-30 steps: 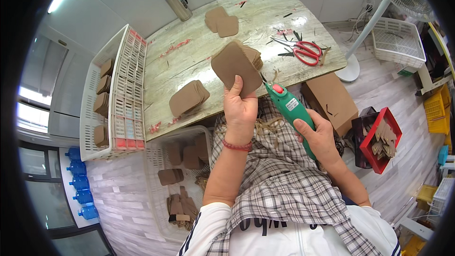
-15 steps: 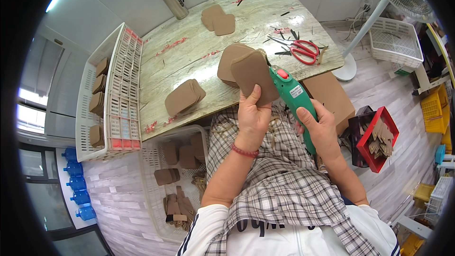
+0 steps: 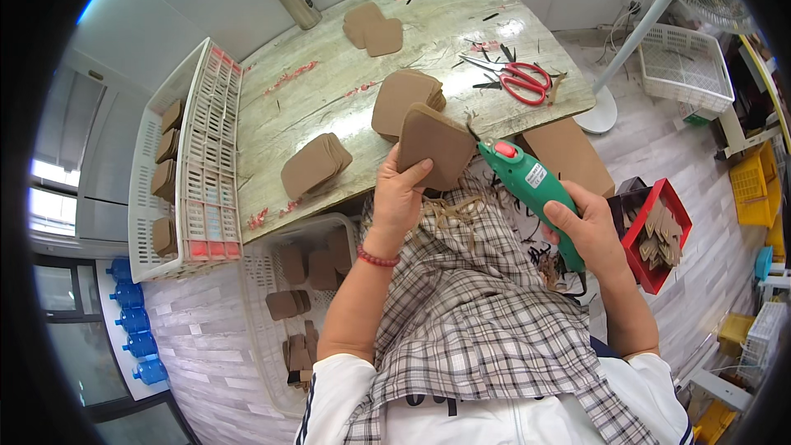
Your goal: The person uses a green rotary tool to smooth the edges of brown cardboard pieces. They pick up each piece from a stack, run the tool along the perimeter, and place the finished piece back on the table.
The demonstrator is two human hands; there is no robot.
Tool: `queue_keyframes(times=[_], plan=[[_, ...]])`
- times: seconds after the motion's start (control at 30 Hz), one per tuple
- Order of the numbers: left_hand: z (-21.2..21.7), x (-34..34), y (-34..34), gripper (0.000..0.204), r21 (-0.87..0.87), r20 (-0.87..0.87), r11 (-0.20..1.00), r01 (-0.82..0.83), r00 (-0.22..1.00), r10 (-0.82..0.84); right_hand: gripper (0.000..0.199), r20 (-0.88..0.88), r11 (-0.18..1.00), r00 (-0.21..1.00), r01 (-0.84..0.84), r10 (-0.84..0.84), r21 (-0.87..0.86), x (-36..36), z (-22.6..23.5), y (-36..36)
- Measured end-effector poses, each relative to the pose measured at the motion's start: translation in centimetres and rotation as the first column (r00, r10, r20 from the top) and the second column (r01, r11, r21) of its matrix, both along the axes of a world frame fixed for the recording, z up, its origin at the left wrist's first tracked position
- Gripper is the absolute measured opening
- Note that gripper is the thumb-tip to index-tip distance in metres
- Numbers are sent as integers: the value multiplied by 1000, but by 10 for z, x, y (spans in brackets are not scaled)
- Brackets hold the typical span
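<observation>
My left hand (image 3: 404, 189) grips a brown, rounded-corner leather-like pad (image 3: 434, 147), thumb on its face, above the table's near edge. In my right hand (image 3: 587, 227) are green electric scissors (image 3: 531, 181) with a red button; their tip is beside the pad's right edge. Behind the held pad lies a stack of similar brown pads (image 3: 404, 101). A smaller pile of pads (image 3: 315, 165) is to the left, and a few loose pads (image 3: 383, 36) lie farther back. Thin trimmed strips (image 3: 451, 213) rest on my checked apron (image 3: 461, 288).
Red-handled scissors (image 3: 523, 82) lie on the table (image 3: 321, 107) among dark scraps. A steel flask (image 3: 294, 0) stands at the back. Crates of brown pieces, one white (image 3: 218, 156), flank the left. A red box (image 3: 688, 218) and a fan (image 3: 651, 37) are to the right.
My left hand has drawn the pad down and slightly left, tilting it. My right hand has moved the electric scissors right and down, away from the pad's upper edge.
</observation>
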State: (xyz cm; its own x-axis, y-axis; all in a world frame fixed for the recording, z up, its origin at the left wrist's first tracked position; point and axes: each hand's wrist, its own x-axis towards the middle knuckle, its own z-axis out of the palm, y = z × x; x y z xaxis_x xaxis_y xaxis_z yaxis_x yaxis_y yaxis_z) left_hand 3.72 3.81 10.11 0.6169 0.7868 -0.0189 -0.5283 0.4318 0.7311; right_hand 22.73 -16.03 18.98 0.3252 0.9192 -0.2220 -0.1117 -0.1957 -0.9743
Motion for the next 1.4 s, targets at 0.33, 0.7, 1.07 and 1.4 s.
queue_keyframes(times=[0.33, 0.7, 1.07, 1.4], plan=[[9, -20, 4, 39, 137, -348, 981, 138, 934, -83, 38, 210, 998, 978, -5, 17, -61, -3, -14, -17], [9, -29, -7, 33, 101, -441, 955, 277, 874, -207, 36, 49, 999, 999, -22, 24, -46, -10, -13, -6], [18, -52, 18, 18, 209, -425, 973, 99, 905, -1, 35, -61, 972, 987, -156, 147, -173, 2, -6, -9], [18, -54, 25, 17, 167, -479, 961, 218, 870, -114, 38, -21, 951, 973, -229, 230, -208, 0, -5, -6]])
